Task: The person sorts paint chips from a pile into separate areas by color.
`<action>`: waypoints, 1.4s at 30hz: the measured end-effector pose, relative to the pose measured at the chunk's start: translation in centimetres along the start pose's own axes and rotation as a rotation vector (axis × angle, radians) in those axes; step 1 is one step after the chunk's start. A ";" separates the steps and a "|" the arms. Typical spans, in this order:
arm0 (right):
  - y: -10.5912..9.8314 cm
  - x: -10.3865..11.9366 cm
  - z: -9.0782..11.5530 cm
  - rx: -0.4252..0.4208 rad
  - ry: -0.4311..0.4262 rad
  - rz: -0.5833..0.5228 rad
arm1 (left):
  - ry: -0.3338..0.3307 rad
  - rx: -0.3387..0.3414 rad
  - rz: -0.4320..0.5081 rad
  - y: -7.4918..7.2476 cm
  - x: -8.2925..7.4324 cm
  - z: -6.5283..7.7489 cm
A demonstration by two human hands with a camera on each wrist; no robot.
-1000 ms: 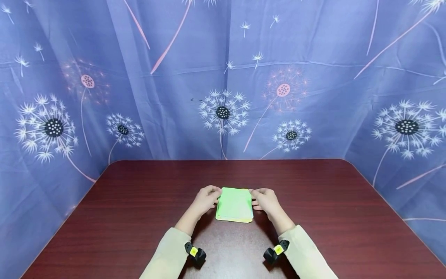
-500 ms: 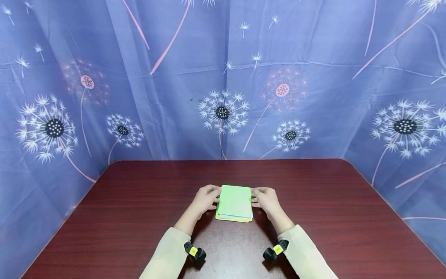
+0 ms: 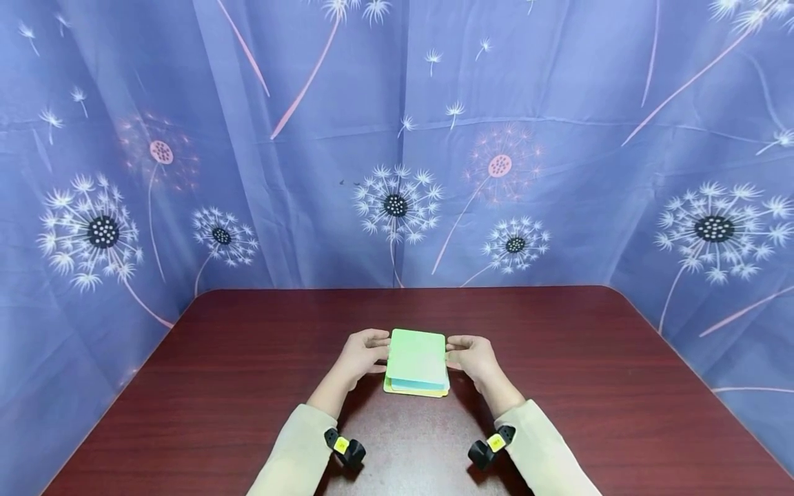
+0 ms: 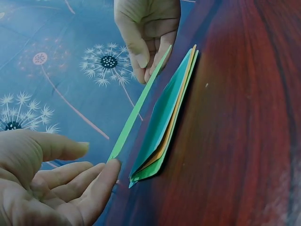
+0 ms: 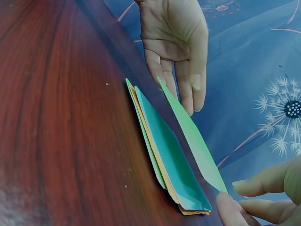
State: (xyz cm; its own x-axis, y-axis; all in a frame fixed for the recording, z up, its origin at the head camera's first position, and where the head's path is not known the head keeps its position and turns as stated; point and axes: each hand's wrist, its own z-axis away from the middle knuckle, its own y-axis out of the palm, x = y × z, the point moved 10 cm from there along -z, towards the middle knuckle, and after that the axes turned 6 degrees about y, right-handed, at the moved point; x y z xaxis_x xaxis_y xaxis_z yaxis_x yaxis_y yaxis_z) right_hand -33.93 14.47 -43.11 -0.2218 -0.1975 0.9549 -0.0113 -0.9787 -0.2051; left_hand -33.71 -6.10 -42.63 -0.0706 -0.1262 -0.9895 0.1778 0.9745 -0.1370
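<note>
A light green square sheet (image 3: 418, 355) with rounded corners is raised over a small stack of coloured sheets (image 3: 414, 393). Its left edge rests on fingertips of my left hand (image 4: 56, 183), whose thumb stands apart from it. At the other edge, a fingertip of my right hand (image 5: 263, 197) touches the sheet's corner, the thumb close above. Both wrist views show a gap between the green sheet and the stack. The stack has a blue sheet (image 5: 164, 146) on top, with orange and green edges beneath, and lies on the table.
The dark red wooden table (image 3: 248, 386) reaches back to a blue curtain (image 3: 298, 172) with dandelion prints. A small black wrist camera (image 3: 353, 455) sits at the left cuff, another wrist camera (image 3: 480, 455) at the right cuff.
The green sheet has come up off the stack, and more of the blue sheet shows below its front edge. My fingers have loosened at its sides. The head view has tilted slightly.
</note>
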 end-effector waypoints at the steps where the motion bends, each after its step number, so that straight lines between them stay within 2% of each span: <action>1: 0.0 -0.1 0.0 0.001 -0.002 0.013 | -0.001 -0.006 0.000 -0.1 0.1 0.0; 6: 0.2 0.0 0.2 0.005 -0.025 0.040 | -0.014 -0.044 -0.020 -0.5 0.4 -0.1; 12: 0.1 0.2 0.2 -0.003 -0.032 0.019 | -0.008 -0.089 -0.020 -1.1 0.2 -0.3; 20: 0.6 0.1 -0.1 0.027 -0.018 -0.121 | 0.006 -0.113 -0.012 -2.0 -0.5 -0.1; 25: 1.0 0.0 0.1 0.064 -0.006 -0.174 | -0.018 -0.103 -0.004 -2.2 -0.5 0.1; 34: 2.5 1.1 0.5 0.128 -0.042 -0.135 | -0.047 -0.116 -0.042 -3.6 -0.9 0.5; 42: 3.6 1.7 0.6 0.133 -0.033 -0.113 | -0.065 -0.114 -0.031 -4.9 -1.5 0.9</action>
State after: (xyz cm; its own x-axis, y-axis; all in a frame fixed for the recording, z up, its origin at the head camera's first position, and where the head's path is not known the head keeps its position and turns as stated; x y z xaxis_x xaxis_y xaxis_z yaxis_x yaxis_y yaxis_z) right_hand -33.80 10.57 -42.13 -0.1947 -0.0855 0.9771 0.0948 -0.9932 -0.0680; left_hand -33.58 -10.86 -40.49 -0.0101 -0.1644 -0.9863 0.0632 0.9843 -0.1647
